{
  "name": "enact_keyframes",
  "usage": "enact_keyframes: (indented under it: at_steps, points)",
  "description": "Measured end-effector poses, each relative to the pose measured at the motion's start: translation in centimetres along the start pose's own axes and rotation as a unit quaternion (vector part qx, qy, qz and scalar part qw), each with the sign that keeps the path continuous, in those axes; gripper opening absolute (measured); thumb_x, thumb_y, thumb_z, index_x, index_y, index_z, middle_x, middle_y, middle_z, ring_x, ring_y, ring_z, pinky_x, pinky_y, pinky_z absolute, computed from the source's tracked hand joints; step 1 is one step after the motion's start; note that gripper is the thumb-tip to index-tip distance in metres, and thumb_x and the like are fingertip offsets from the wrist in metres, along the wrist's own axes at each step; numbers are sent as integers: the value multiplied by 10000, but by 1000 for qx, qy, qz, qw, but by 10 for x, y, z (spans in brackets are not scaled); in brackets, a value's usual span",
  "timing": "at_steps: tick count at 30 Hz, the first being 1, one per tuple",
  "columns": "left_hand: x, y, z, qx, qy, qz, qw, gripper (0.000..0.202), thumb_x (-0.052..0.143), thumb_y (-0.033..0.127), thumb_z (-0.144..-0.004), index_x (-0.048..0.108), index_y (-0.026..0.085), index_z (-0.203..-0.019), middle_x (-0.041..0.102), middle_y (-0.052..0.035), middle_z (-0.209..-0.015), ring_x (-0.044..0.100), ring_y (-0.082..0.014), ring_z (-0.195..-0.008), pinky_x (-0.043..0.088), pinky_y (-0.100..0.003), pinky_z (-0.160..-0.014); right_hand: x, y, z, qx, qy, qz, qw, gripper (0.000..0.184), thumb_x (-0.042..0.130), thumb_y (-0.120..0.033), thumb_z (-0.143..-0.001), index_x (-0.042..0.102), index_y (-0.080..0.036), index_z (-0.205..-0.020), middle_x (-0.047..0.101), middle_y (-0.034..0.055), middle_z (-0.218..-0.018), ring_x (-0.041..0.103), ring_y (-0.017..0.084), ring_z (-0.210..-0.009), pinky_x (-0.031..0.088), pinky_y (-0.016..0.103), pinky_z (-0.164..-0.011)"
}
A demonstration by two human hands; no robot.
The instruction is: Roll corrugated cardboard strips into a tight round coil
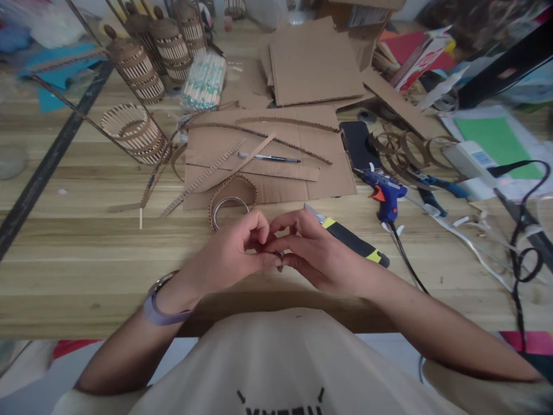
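Left hand (227, 253) and right hand (322, 253) meet over the near part of the table (108, 259), fingers (302, 245) of both closed in a pinch on a small dark piece (280, 267), mostly hidden between the thumb tips. Utility knife (352, 241) lies just beside the right hand, corrugated cardboard loop (245, 187) just beyond the left. Blue glue gun (389, 199) sits farther right, near the phone (362, 144).

Place: a craft workspace; whether a home room or a dedicated workshop, you cannot tell from this view. Evidence: your wooden desk (86, 265) carries a glue gun (390, 197), a utility knife (352, 239) and pliers (449, 187), plus stacked cardboard sheets (315, 66), cardboard strips (287, 123) and a plastic-wrapped bundle of sticks (205, 80). At your far left stand several similar stick-and-cardboard baskets (135, 68).
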State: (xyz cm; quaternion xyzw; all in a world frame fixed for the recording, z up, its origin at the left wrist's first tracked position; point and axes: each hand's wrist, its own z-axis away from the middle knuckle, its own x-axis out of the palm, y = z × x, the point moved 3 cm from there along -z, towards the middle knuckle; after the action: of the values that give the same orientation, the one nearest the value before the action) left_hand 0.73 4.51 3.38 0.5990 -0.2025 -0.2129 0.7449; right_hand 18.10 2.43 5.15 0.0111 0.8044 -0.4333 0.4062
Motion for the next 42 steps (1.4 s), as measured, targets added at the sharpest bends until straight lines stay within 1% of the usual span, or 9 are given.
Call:
enact_keyframes:
  at_steps: [4,6,9,11,14,19,24,35,42]
  points:
    - [0,-4,2,-9,5,20,1000,353,811,221,-751,458,221,-764,519,64,-675,529,-115,-599,378,-222,-527,1,-2,-1,1,-10,48,999,209,516,-138,-960,689,-222,-1043,640,120,-1142,609,265,-1081,546,470,-918]
    - [-1,-5,2,-11,12,47,999,339,814,208,-755,476,216,-771,565,57,-690,585,-122,-628,425,-219,-547,2,-2,0,3,6,45,999,241,516,-134,-958,688,-244,-1086,640,111,-1168,620,260,-1094,555,464,-921]
    - [-1,-4,1,5,27,123,992,289,837,177,-741,574,207,-856,675,31,-752,670,-138,-685,518,-233,-610,2,-2,2,13,81,24,996,272,531,-171,-986,659,-257,-1210,615,113,-1248,623,241,-1153,568,428,-942]
    - [-2,-4,-1,24,41,173,984,288,854,163,-724,663,206,-935,727,17,-769,688,-131,-675,542,-225,-614,2,-2,5,40,137,28,989,283,594,-213,-978,635,-267,-1253,627,104,-1236,633,237,-1149,570,423,-946]
    - [-1,-9,-3,30,69,216,973,241,889,195,-688,769,205,-896,746,10,-723,668,-112,-605,543,-206,-570,3,-5,8,75,204,51,975,226,662,-223,-947,659,-289,-1163,674,65,-1091,671,221,-1025,587,399,-864]
    - [6,-17,-3,1,98,260,961,211,947,259,-608,810,189,-751,748,-2,-659,656,-116,-559,540,-217,-542,6,-16,6,69,259,68,961,127,658,-150,-926,698,-267,-957,685,37,-965,679,181,-885,568,346,-762]
    - [10,-17,-1,2,117,293,949,245,973,303,-576,797,193,-705,741,8,-624,643,-92,-535,534,-188,-539,11,-22,4,87,283,110,949,117,668,-153,-913,687,-268,-912,691,34,-928,691,194,-866,553,375,-747]
    - [18,-14,2,-2,173,332,927,229,971,245,-561,780,177,-666,713,27,-588,607,-69,-518,489,-164,-524,22,-24,4,40,311,214,925,132,665,-119,-923,624,-245,-918,700,18,-898,679,174,-823,476,373,-754]
    - [21,-17,1,-30,176,367,913,257,981,254,-541,778,168,-675,711,27,-597,609,-60,-529,507,-149,-540,23,-20,4,62,311,173,932,124,646,-102,-920,681,-215,-961,707,43,-940,686,180,-863,495,358,-772]
